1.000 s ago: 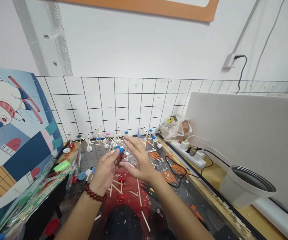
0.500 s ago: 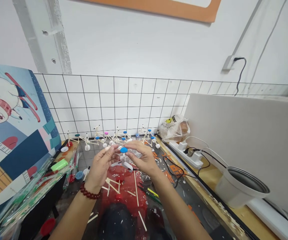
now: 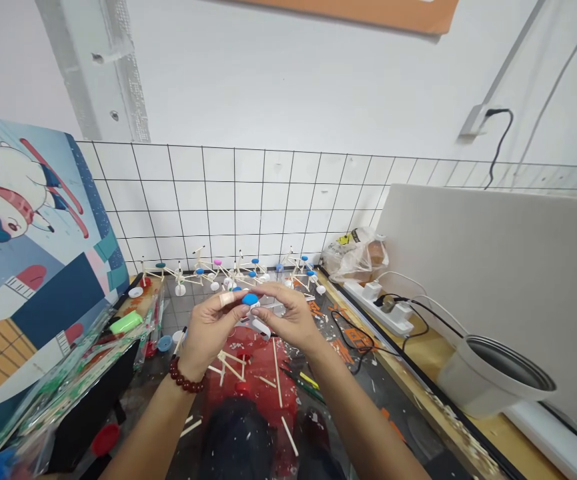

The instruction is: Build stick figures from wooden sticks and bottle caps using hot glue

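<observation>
A small blue oval piece (image 3: pixel 251 299), smooth and rounded, is held in the air between both sets of fingertips. My left hand (image 3: pixel 211 332) pinches it from the left with thumb and forefinger; a bandage-like wrap circles one finger, and red beads circle the wrist. From the right, my right hand (image 3: pixel 292 320) closes on it with thumb and fingers. Just below is a curved white object (image 3: pixel 261 327), partly hidden by the hands. Nearer me, a small frame of pale sticks (image 3: pixel 231 368) lies on the red surface (image 3: pixel 263 370).
Behind the hands stands a row of small stick models with white discs (image 3: pixel 180 291) and coloured tops. Packets with green print (image 3: pixel 75 383) lie left. On the right are a power strip (image 3: pixel 378 308), black cable (image 3: pixel 353 341) and round grey tub (image 3: pixel 493 373). Loose sticks (image 3: pixel 289 437) lie about.
My left thumb and forefinger have closed in on the blue piece from the left. The right hand keeps its hold. The whole view has shifted slightly.
</observation>
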`<state>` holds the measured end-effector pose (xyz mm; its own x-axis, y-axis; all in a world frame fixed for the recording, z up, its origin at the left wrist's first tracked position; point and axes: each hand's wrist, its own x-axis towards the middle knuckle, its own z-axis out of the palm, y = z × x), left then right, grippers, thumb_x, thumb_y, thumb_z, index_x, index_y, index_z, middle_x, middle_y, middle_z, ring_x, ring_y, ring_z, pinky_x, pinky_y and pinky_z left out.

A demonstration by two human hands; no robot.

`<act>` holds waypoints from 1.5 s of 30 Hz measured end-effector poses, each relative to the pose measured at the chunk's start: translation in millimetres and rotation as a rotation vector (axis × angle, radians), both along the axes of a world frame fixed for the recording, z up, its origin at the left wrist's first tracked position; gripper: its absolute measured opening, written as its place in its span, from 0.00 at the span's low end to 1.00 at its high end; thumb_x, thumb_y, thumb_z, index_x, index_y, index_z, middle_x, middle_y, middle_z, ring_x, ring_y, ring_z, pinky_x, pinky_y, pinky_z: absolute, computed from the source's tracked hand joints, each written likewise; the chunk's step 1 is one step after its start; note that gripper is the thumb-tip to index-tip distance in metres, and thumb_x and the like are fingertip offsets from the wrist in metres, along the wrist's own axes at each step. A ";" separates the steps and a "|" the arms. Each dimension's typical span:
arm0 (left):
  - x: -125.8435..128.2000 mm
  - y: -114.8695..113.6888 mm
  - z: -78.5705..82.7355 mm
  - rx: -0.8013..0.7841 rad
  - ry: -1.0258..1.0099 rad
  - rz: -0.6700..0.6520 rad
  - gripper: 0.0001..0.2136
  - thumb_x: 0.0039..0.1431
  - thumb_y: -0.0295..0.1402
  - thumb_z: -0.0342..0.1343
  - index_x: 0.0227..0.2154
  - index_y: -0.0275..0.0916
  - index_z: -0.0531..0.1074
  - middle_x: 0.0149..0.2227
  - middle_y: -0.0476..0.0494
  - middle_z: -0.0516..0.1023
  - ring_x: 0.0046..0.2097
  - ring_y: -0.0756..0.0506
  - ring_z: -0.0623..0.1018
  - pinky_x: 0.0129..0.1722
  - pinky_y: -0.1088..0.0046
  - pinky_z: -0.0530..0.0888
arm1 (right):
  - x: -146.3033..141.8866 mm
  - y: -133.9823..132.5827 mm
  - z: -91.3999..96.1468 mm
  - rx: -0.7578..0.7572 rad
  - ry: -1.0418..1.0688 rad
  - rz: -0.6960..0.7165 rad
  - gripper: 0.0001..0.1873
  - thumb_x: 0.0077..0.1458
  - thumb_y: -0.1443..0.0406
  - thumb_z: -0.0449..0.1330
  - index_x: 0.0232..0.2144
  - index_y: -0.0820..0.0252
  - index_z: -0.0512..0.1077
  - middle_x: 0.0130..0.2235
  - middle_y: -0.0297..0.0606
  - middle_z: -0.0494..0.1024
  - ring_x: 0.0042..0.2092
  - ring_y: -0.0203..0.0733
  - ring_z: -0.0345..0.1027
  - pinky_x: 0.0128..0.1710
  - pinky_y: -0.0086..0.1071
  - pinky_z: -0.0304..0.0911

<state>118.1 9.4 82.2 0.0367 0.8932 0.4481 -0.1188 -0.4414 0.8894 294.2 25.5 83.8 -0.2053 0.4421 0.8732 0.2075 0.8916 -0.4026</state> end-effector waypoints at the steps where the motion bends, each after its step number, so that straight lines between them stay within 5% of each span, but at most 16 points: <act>1: -1.0 -0.2 1.2 0.004 0.016 -0.007 0.12 0.49 0.34 0.68 0.38 0.42 0.83 0.40 0.43 0.84 0.42 0.43 0.81 0.42 0.70 0.79 | 0.2 0.3 -0.1 0.004 -0.003 0.004 0.14 0.56 0.65 0.66 0.46 0.51 0.78 0.42 0.38 0.83 0.44 0.42 0.77 0.47 0.38 0.71; 12: -5.9 -9.6 13.7 -0.016 0.091 -0.056 0.15 0.48 0.34 0.69 0.41 0.40 0.81 0.40 0.43 0.84 0.41 0.45 0.82 0.44 0.67 0.80 | -0.2 -5.2 -0.3 -0.021 0.031 0.017 0.12 0.55 0.67 0.65 0.43 0.50 0.78 0.42 0.35 0.83 0.43 0.39 0.76 0.47 0.38 0.71; 21: -47.4 -32.7 39.3 0.062 0.224 0.295 0.13 0.46 0.35 0.70 0.37 0.39 0.82 0.39 0.41 0.84 0.42 0.44 0.81 0.46 0.65 0.78 | -3.4 6.8 -11.6 -0.190 0.136 0.004 0.09 0.53 0.64 0.67 0.39 0.51 0.79 0.36 0.32 0.81 0.39 0.38 0.73 0.44 0.38 0.70; 25: -63.8 -76.2 3.1 -0.116 0.101 0.409 0.10 0.47 0.35 0.70 0.33 0.40 0.82 0.33 0.44 0.83 0.36 0.47 0.80 0.39 0.70 0.77 | -13.6 9.7 -31.9 -0.368 0.199 0.046 0.09 0.51 0.62 0.68 0.38 0.53 0.80 0.36 0.33 0.80 0.36 0.37 0.73 0.42 0.37 0.70; 29: -60.5 -108.2 -47.2 -0.610 -0.106 0.039 0.13 0.46 0.33 0.69 0.34 0.33 0.81 0.27 0.42 0.80 0.25 0.50 0.74 0.22 0.77 0.68 | -21.0 -4.7 -57.0 -0.475 0.143 0.056 0.09 0.49 0.63 0.69 0.36 0.53 0.80 0.38 0.35 0.79 0.36 0.37 0.72 0.41 0.37 0.70; 32: -47.1 -110.1 -62.0 -0.775 -0.324 -0.034 0.14 0.48 0.28 0.66 0.39 0.33 0.78 0.29 0.43 0.79 0.25 0.52 0.73 0.20 0.79 0.65 | -21.7 -18.0 -73.2 -0.531 0.136 0.049 0.09 0.48 0.62 0.69 0.35 0.54 0.80 0.38 0.36 0.79 0.35 0.37 0.72 0.40 0.36 0.70; 39: -24.3 -92.8 -68.5 -0.702 -0.531 0.153 0.11 0.51 0.22 0.61 0.38 0.34 0.72 0.39 0.41 0.79 0.26 0.54 0.74 0.22 0.80 0.66 | -19.7 -25.7 -97.9 -0.549 0.286 -0.089 0.13 0.48 0.57 0.68 0.36 0.56 0.80 0.37 0.38 0.79 0.35 0.39 0.71 0.39 0.36 0.68; 45: -16.5 -99.8 -79.5 -0.609 -0.544 0.167 0.14 0.52 0.22 0.60 0.42 0.35 0.70 0.57 0.34 0.72 0.30 0.52 0.78 0.24 0.77 0.70 | -21.2 -34.4 -109.3 -0.574 0.223 -0.082 0.12 0.48 0.58 0.68 0.35 0.56 0.80 0.37 0.38 0.80 0.37 0.41 0.72 0.42 0.37 0.68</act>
